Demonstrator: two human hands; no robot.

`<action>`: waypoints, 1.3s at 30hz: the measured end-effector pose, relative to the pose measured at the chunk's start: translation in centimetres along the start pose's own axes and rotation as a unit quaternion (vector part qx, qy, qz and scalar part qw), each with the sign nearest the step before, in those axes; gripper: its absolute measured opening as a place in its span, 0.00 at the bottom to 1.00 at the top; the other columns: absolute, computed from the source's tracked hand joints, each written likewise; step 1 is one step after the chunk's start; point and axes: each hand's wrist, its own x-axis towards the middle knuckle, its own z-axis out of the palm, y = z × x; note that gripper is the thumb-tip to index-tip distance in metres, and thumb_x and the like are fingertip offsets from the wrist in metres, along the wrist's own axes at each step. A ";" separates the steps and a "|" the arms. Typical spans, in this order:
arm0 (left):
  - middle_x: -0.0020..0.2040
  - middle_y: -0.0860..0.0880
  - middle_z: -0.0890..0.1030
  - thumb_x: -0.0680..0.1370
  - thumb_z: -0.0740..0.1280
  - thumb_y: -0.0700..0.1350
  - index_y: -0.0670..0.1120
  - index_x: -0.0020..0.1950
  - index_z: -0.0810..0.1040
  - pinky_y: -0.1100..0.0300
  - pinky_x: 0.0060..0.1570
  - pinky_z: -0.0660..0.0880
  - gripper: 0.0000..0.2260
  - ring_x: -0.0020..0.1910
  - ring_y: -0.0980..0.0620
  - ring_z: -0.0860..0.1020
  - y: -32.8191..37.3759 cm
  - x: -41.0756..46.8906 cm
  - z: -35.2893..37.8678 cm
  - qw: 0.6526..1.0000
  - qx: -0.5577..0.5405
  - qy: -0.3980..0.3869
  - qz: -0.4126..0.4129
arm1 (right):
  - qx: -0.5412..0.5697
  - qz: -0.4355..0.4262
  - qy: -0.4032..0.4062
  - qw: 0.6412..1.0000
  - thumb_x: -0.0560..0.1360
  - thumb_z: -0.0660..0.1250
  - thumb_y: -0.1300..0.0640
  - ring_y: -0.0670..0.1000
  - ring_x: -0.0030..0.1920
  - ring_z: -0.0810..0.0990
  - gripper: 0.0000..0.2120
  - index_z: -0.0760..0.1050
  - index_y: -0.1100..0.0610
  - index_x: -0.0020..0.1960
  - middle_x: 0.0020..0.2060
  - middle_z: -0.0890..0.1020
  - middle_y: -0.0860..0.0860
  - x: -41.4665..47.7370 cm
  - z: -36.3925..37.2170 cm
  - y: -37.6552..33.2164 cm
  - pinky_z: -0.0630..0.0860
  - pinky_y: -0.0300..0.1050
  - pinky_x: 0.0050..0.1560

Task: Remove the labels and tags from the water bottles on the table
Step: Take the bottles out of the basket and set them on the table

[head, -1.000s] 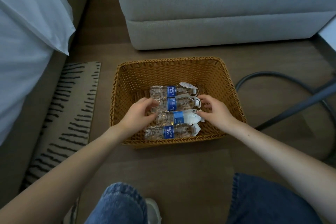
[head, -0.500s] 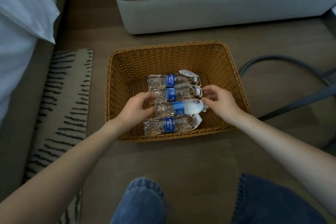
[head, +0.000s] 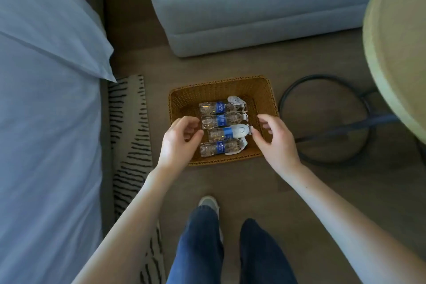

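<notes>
Basket (head: 221, 80) sits on the floor, four bottles (head: 221, 120) lying side by side inside. Your left hand (head: 178, 143) and right hand (head: 275, 140), loosely curled, holding nothing, flank the third bottle (head: 227, 132), seemingly to lift it by both ends.

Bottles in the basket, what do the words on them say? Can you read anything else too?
Blue labels on the water bottles: white print, too small and blurred to read.
White tags by the caps: small dark marks, unreadable.
No other writing shows.
</notes>
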 end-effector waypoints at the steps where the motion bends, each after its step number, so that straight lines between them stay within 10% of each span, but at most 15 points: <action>1: 0.52 0.53 0.80 0.77 0.72 0.42 0.48 0.58 0.79 0.68 0.51 0.76 0.10 0.50 0.59 0.79 2.3 -1.0 -2.0 1.000 0.008 -0.006 0.003 | -0.014 -0.009 -0.006 1.000 0.78 0.70 0.54 0.51 0.60 0.79 0.20 0.75 0.59 0.67 0.60 0.81 0.54 -0.9 -2.0 -2.5 0.78 0.44 0.59; 16: 0.62 0.44 0.79 0.79 0.69 0.48 0.41 0.68 0.76 0.49 0.62 0.75 0.20 0.62 0.45 0.76 29.8 -15.6 -25.7 0.947 0.221 -0.003 0.235 | -0.138 -0.110 0.024 0.984 0.80 0.66 0.50 0.56 0.63 0.78 0.21 0.77 0.62 0.67 0.61 0.81 0.57 -11.1 -25.9 -30.9 0.78 0.54 0.63; 39: 0.59 0.48 0.80 0.80 0.62 0.53 0.44 0.65 0.77 0.49 0.57 0.77 0.19 0.59 0.47 0.76 33.5 -12.8 -24.9 0.945 0.253 -0.048 0.202 | -0.110 0.001 0.097 0.989 0.79 0.69 0.52 0.59 0.61 0.81 0.21 0.77 0.62 0.67 0.61 0.82 0.59 -11.4 -30.2 -30.1 0.82 0.57 0.57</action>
